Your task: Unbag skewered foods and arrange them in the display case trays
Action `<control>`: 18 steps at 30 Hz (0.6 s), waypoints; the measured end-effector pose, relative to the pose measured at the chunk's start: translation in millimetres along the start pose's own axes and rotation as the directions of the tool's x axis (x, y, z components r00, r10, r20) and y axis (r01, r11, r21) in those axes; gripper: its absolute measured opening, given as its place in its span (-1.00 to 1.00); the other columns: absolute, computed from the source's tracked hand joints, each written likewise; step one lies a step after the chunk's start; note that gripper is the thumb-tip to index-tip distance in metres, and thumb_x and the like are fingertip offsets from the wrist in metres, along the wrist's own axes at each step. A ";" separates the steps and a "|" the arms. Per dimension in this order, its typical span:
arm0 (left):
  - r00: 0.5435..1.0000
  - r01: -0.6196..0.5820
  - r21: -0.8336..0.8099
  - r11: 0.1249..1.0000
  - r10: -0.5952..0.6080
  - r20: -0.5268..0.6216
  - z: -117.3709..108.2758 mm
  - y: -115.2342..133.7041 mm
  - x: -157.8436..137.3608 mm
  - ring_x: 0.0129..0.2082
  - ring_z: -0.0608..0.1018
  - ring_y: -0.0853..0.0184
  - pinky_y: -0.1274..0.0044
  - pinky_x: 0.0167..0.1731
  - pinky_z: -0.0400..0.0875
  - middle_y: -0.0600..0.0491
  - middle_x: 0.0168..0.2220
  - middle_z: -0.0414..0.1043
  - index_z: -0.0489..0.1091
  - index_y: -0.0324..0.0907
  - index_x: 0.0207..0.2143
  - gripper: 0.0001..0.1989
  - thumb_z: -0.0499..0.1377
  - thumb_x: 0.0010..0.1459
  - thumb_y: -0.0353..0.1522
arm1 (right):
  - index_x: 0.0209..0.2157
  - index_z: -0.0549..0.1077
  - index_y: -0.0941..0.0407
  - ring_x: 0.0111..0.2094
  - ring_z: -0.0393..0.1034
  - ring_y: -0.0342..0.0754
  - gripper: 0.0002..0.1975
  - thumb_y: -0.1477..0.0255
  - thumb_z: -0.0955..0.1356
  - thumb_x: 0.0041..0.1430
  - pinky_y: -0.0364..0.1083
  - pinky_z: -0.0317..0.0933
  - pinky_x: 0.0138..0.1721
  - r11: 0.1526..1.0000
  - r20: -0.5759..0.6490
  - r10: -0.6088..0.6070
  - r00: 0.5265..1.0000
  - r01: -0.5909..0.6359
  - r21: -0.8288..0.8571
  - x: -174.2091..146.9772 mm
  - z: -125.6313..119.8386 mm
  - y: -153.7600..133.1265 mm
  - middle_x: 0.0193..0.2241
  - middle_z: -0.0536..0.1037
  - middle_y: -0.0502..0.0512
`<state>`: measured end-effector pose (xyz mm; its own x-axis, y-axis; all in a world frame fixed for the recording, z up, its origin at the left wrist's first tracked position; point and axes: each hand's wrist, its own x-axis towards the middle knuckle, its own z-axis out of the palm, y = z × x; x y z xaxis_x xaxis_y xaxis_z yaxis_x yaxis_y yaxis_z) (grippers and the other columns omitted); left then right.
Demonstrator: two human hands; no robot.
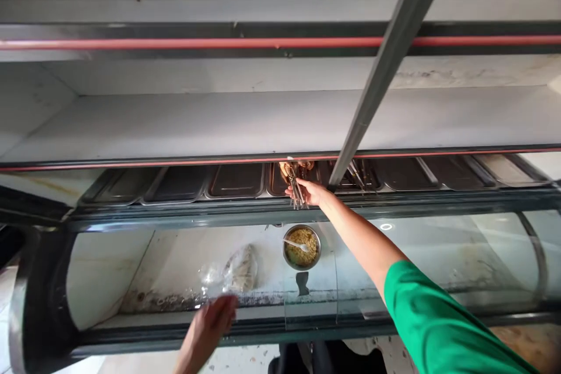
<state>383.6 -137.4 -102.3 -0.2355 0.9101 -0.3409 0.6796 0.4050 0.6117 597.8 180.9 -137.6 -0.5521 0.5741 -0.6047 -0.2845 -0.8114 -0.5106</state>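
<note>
My right hand (310,191) reaches far into the display case, its fingers wrapped round a bundle of skewers (293,178). The thin stick ends point toward me, and brownish food shows at their far ends. Below the bundle lies a dark metal tray (277,186), partly covered by it. Nearer to me, my left hand (215,318) hovers above the case's front edge, smeared by motion. I cannot make out anything in its fingers.
A steel bowl (286,257) of yellowish chopped food holds a white spoon (295,244). Left of it lies a clear plastic bag (241,269). More trays (234,181) line the back, some with skewers (357,174). A slanted metal post (372,90) stands beside my right hand.
</note>
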 end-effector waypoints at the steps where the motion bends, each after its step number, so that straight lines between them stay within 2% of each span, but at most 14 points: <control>1: 0.995 -0.081 -0.002 0.997 0.081 0.053 -7.1 13.3 30.9 -0.58 0.45 0.34 0.53 -0.53 0.35 0.12 -0.62 0.38 0.41 -0.15 -0.46 -0.56 -0.10 0.18 -0.09 | -0.23 0.39 0.25 -0.46 0.52 -0.08 -0.69 0.31 0.17 0.32 -0.13 0.41 -0.41 1.000 -0.011 0.003 1.000 -0.004 -0.016 1.1 -1.7 -0.2 -0.53 0.56 0.14; 3: 0.970 -0.241 -0.009 0.970 0.241 -0.011 -18.5 50.1 94.7 -0.49 0.49 0.33 0.54 -0.45 0.35 0.09 -0.50 0.47 0.44 -0.16 -0.33 -0.60 -0.07 0.16 -0.12 | -0.23 0.40 0.28 -0.46 0.51 -0.08 -0.68 0.32 0.17 0.32 -0.12 0.41 -0.42 0.999 -0.022 0.007 1.000 -0.008 -0.052 3.4 -4.4 -0.3 -0.51 0.56 0.17; 5: 0.935 -0.349 -0.001 0.937 0.348 -0.071 -18.8 92.7 151.4 -0.50 0.48 0.36 0.56 -0.44 0.33 0.06 -0.51 0.46 0.44 -0.19 -0.39 -0.59 -0.09 0.17 -0.13 | -0.21 0.40 0.28 -0.45 0.52 -0.08 -0.67 0.32 0.16 0.32 -0.12 0.41 -0.42 0.997 -0.024 -0.003 1.000 0.002 -0.073 5.3 -5.7 0.5 -0.50 0.57 0.19; 8: 0.933 -0.309 0.118 0.944 0.325 -0.153 1.9 145.3 207.5 -0.49 0.49 0.32 0.55 -0.45 0.30 0.01 -0.53 0.47 0.44 -0.21 -0.48 -0.56 -0.08 0.16 -0.13 | -0.19 0.40 0.26 -0.46 0.51 -0.08 -0.67 0.32 0.15 0.33 -0.09 0.42 -0.39 0.997 -0.045 -0.044 0.998 0.042 -0.062 7.4 -5.3 1.9 -0.51 0.57 0.16; 10: 0.937 -0.300 0.211 0.931 0.328 -0.117 20.6 165.3 226.3 -0.44 0.51 0.28 0.54 -0.44 0.30 -0.03 -0.51 0.49 0.43 -0.22 -0.53 -0.55 -0.06 0.16 -0.11 | -0.20 0.40 0.25 -0.49 0.50 -0.07 -0.68 0.30 0.16 0.32 -0.07 0.43 -0.39 0.997 -0.076 -0.062 0.995 0.059 -0.046 8.2 -5.1 1.9 -0.54 0.55 0.14; 13: 0.940 -0.289 0.309 0.906 0.330 -0.088 41.3 176.7 239.5 -0.37 0.54 0.23 0.53 -0.39 0.33 -0.03 -0.49 0.50 0.46 -0.20 -0.52 -0.59 0.02 0.11 -0.10 | -0.24 0.41 0.23 -0.50 0.48 -0.06 -0.69 0.30 0.19 0.30 -0.04 0.43 -0.37 0.998 -0.102 -0.062 0.993 0.059 -0.027 7.3 -6.2 -0.2 -0.58 0.53 0.11; 18: 0.959 -0.206 0.284 0.937 0.250 -0.131 49.1 178.1 254.9 -0.34 0.55 0.22 0.55 -0.38 0.36 -0.04 -0.48 0.51 0.49 -0.23 -0.47 -0.64 0.06 0.09 -0.15 | -0.24 0.40 0.22 -0.47 0.48 -0.06 -0.70 0.35 0.14 0.32 -0.01 0.44 -0.30 0.999 -0.046 -0.047 0.998 0.047 0.001 -1.1 -6.3 -3.9 -0.56 0.53 0.10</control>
<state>478.7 162.4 -115.3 -0.1467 0.9859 -0.0806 0.8822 0.1673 0.4402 604.4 184.1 -138.8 -0.5013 0.6158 -0.6078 -0.3110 -0.7838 -0.5376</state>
